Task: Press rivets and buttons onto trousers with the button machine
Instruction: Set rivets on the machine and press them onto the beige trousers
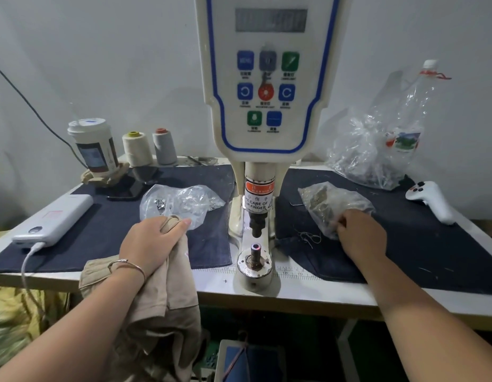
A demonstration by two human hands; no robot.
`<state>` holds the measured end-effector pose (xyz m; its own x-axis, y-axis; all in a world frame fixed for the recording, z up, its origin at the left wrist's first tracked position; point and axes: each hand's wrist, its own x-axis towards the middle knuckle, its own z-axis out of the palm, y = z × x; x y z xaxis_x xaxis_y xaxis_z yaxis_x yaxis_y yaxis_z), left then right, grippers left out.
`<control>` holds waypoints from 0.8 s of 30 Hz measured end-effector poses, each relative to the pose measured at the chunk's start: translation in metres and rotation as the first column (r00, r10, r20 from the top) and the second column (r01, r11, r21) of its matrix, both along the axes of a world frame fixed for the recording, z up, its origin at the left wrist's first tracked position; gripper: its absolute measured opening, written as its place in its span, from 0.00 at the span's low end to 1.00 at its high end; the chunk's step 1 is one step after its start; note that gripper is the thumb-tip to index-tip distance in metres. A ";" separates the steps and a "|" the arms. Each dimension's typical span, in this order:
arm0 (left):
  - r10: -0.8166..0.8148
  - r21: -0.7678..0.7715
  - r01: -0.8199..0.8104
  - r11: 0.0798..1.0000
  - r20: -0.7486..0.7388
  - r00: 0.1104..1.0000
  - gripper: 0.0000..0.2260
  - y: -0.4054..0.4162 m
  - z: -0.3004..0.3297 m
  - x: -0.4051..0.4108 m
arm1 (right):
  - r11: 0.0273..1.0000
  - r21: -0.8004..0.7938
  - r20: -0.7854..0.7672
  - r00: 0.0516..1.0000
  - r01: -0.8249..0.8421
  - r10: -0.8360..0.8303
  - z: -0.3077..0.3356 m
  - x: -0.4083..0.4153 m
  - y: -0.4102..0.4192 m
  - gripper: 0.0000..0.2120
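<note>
The cream button machine (262, 86) stands mid-table, its punch above the bare lower die (256, 248). Beige trousers (167, 293) hang over the table's front edge left of the die. My left hand (150, 245) grips their top edge on the dark cloth. Just behind it lies a clear bag of silver parts (181, 202). My right hand (360, 234) has its fingers curled into the mouth of a clear bag of brass-coloured parts (331, 204) to the right of the machine; what the fingertips hold is hidden.
Dark blue cloth (421, 249) covers the tabletop on both sides. At left lie a white power bank (53, 220) with cable, a phone, a paper cup (92, 146) and two thread cones (150, 147). A white controller (430, 199) and large plastic bags (377, 150) sit right.
</note>
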<state>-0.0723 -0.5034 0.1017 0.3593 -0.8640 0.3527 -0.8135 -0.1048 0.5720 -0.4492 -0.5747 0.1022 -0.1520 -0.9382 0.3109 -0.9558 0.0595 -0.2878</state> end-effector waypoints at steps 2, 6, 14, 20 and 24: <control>0.001 0.001 -0.001 1.000 0.005 1.000 0.28 -0.001 0.000 0.001 | 1.000 -0.009 0.015 1.000 -0.020 0.020 0.000 -0.001 0.001 0.05; 0.012 -0.005 -0.012 1.000 0.014 1.000 0.28 -0.002 -0.002 0.001 | 0.997 -0.066 0.064 0.997 -0.043 0.047 0.000 -0.004 0.004 0.04; 0.016 0.016 -0.016 1.000 0.000 1.000 0.27 0.000 0.001 -0.002 | 0.959 -0.277 0.407 0.912 0.064 0.056 0.009 -0.008 0.020 0.06; 0.015 0.028 -0.014 0.999 -0.012 1.000 0.26 0.000 0.002 -0.001 | 0.959 -0.268 0.874 0.442 0.089 0.202 0.021 0.001 0.058 0.03; 0.013 0.017 -0.013 1.000 -0.003 1.000 0.27 0.000 0.001 0.000 | 0.987 -0.135 0.977 0.155 -0.083 0.146 0.016 0.023 0.074 0.03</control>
